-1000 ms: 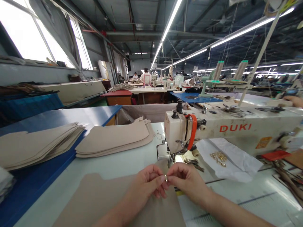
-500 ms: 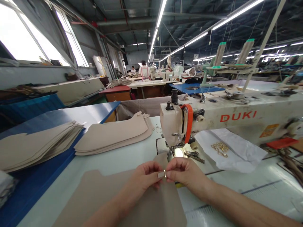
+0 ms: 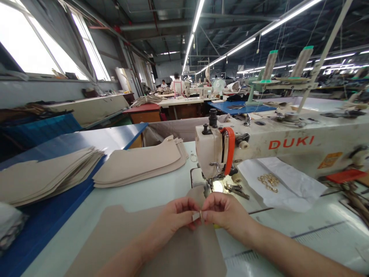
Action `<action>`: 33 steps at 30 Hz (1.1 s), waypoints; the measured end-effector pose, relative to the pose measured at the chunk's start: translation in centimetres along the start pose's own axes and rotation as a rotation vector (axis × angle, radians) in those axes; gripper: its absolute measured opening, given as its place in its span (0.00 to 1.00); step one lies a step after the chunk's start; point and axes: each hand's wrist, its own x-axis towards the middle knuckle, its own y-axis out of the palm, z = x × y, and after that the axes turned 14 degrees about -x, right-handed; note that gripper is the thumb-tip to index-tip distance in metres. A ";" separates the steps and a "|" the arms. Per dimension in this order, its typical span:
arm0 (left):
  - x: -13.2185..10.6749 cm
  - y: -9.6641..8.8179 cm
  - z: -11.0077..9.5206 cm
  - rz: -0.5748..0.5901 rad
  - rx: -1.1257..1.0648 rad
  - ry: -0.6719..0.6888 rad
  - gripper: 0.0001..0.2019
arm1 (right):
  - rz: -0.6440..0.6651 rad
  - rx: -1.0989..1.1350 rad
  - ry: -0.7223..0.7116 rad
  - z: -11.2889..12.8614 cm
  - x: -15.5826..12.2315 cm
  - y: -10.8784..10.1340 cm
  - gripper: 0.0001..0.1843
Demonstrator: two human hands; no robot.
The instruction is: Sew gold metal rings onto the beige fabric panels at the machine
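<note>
My left hand (image 3: 176, 215) is closed, pinching a short beige strip (image 3: 196, 216) between thumb and forefinger. Facing it, my right hand (image 3: 226, 211) pinches a small gold metal ring (image 3: 201, 214) at the strip's end. Fingertips partly cover both, so whether the strip passes through the ring cannot be made out. Beneath my hands and forearms lies a large beige fabric panel (image 3: 123, 227), with a narrow part reaching toward the needle area. The sewing machine (image 3: 211, 152) stands just beyond my hands, its lamp lit.
Stacked beige panels (image 3: 141, 161) lie left of the machine; another stack (image 3: 52, 173) sits on the blue-edged table. Gold metal rings or clasps (image 3: 268, 181) rest on white paper (image 3: 291, 188) under the machine arm. Thread snips (image 3: 238, 189) lie near the needle. Other people work far back.
The gold ring has turned a little between my fingertips, and the strip's end has tilted slightly. Both hands stay in nearly the same place, and the view has shifted slightly.
</note>
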 end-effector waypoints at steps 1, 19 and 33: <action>0.1 -0.1 0.1 0.000 0.006 -0.003 0.09 | 0.009 0.009 -0.003 0.1 0.0 0.0 0.17; 0.4 0.1 1.2 -0.213 0.270 0.209 0.02 | -0.141 -0.626 -0.424 0.2 -1.0 -0.3 0.06; 0.1 -0.1 1.8 -0.144 0.272 0.345 0.02 | -0.248 -0.518 -0.289 -0.7 -0.7 0.2 0.06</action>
